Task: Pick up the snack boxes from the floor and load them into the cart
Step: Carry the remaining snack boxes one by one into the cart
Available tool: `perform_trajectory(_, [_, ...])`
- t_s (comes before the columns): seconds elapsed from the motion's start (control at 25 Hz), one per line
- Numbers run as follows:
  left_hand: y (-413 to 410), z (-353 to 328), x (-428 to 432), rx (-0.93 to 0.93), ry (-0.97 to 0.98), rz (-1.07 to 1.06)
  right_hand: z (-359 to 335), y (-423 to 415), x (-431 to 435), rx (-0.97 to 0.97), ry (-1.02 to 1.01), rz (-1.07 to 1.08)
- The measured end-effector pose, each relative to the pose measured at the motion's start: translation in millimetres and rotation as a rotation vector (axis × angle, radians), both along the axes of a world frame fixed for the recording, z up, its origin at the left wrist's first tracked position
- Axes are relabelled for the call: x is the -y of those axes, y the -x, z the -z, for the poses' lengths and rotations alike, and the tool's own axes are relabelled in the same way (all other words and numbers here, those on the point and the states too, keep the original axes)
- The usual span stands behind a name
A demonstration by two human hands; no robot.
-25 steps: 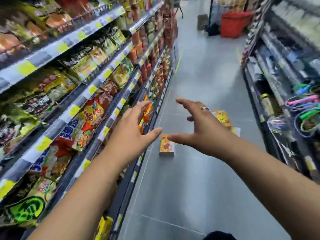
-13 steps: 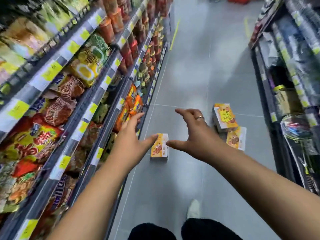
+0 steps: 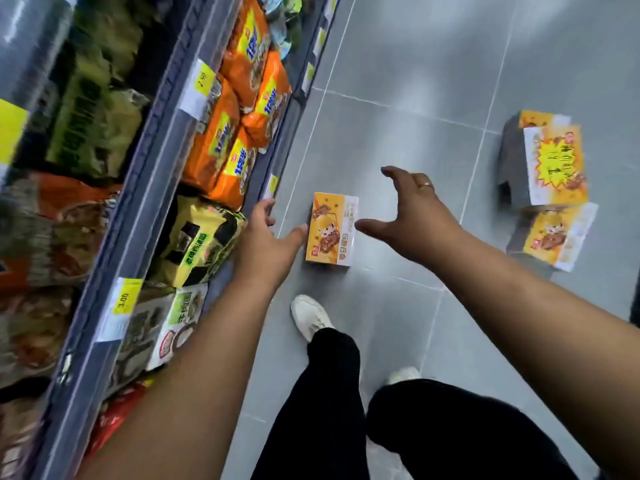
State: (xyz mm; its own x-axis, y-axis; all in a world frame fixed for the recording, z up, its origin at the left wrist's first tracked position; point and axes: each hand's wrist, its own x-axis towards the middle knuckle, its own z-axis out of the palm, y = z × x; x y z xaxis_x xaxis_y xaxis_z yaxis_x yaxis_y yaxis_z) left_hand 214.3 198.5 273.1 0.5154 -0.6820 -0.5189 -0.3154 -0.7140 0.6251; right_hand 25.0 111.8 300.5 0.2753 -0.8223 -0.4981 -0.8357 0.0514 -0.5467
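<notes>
A small orange and white snack box lies flat on the grey tiled floor beside the shelf base. My left hand is spread open just left of it, thumb tip at the box's left edge. My right hand, wearing a ring, hovers open above and to the right of it, thumb pointing at the box's right side. Neither hand holds anything. Two more snack boxes lie at the right: a larger one and another just in front of it. No cart is in view.
A shelf unit packed with orange, yellow and green snack bags runs along the left, close to my left arm. My legs in black trousers and white shoes stand on the floor just behind the small box.
I have bent down and come closer, so the view now points at the floor. Both hands have dropped nearer to the small box and now flank it.
</notes>
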Motion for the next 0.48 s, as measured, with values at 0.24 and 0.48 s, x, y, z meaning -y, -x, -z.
perform_trajectory(0.24, [-19.7,182.6,12.2,-0.019,-0.207,-0.080,183.1,-28.4,52.8,-0.098,-0.146,-0.002])
perform_trajectory(0.48, [-5.2,339.9,11.3,-0.079,-0.387,-0.182,343.1,-38.4,91.4,-0.176,-0.168,-0.073])
